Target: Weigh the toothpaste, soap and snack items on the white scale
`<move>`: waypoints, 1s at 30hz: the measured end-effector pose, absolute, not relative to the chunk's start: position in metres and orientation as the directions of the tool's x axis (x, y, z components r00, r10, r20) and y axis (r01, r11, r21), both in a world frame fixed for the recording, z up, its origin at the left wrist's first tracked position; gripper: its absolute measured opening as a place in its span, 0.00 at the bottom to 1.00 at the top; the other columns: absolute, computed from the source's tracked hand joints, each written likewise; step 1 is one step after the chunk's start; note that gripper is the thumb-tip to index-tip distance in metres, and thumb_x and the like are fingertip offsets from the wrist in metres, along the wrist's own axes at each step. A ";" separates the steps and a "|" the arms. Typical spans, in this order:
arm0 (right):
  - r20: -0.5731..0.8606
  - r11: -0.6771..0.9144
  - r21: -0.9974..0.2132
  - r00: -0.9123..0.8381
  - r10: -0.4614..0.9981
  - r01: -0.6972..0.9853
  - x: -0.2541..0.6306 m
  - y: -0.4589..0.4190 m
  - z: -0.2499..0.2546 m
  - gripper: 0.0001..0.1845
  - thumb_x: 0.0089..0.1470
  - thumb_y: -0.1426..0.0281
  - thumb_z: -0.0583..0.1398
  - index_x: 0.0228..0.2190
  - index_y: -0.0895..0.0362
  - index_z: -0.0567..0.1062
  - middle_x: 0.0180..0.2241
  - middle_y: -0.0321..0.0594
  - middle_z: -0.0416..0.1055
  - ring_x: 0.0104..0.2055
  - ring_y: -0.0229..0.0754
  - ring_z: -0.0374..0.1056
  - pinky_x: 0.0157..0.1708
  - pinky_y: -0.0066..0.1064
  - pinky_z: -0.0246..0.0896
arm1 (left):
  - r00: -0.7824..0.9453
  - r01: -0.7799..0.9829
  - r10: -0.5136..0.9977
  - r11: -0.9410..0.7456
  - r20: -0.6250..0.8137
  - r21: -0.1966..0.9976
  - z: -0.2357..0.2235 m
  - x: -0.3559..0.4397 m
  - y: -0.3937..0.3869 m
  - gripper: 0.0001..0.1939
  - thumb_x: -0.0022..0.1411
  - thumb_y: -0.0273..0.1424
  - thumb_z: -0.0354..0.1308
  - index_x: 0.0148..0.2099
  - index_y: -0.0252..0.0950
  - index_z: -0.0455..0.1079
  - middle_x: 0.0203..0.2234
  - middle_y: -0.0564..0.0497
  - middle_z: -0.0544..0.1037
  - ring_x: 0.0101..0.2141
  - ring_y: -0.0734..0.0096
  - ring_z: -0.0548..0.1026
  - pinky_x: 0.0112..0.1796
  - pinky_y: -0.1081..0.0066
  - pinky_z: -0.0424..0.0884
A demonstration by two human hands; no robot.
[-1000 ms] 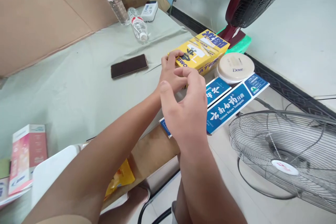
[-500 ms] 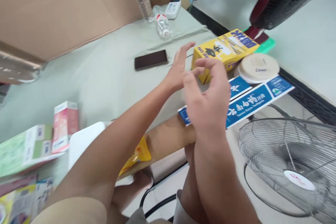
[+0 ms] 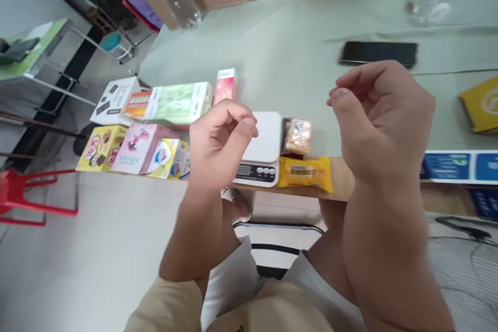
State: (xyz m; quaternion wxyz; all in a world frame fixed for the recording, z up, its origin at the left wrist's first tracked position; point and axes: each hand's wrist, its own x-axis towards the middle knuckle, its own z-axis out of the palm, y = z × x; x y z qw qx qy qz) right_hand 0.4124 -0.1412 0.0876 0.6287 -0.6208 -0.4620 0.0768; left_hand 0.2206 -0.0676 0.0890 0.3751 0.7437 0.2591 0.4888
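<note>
Left hand (image 3: 216,148) near the scale (image 3: 267,137) and right hand (image 3: 385,119) near the phone (image 3: 375,52) hover loosely curled, apparently empty — likely between grasps, any pickup calling for opened fingers.

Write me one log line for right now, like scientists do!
left hand: curled, nothing seen held, partly hiding white scale | right hand: curled, nothing seen held, near phone | yellow packet: beside white scale
</note>
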 end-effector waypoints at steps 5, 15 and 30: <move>0.471 0.267 -0.832 0.365 0.803 0.487 0.330 -0.113 0.088 0.04 0.57 0.72 0.62 0.34 0.50 0.75 0.33 0.34 0.80 0.36 0.40 0.76 0.39 0.38 0.73 | 0.047 0.054 0.837 -0.548 0.546 0.835 0.094 0.126 -0.068 0.09 0.68 0.29 0.60 0.33 0.43 0.76 0.25 0.54 0.76 0.28 0.69 0.73 0.35 0.63 0.72; 0.332 0.343 -0.749 -0.126 0.935 0.567 0.195 -0.069 0.068 0.09 0.61 0.69 0.61 0.43 0.53 0.77 0.47 0.44 0.81 0.52 0.48 0.77 0.48 0.43 0.73 | -0.411 0.484 0.871 -0.042 0.270 0.874 0.056 -0.013 -0.037 0.15 0.58 0.37 0.67 0.47 0.41 0.74 0.46 0.47 0.78 0.54 0.55 0.75 0.61 0.49 0.68; 0.219 0.303 -0.620 -0.211 0.953 0.724 0.156 -0.054 0.046 0.15 0.63 0.62 0.59 0.49 0.52 0.76 0.60 0.54 0.75 0.67 0.60 0.68 0.62 0.60 0.67 | -0.172 0.610 0.969 -0.036 0.177 0.792 0.043 -0.039 -0.037 0.38 0.43 0.32 0.75 0.58 0.44 0.71 0.50 0.51 0.79 0.45 0.58 0.78 0.48 0.52 0.79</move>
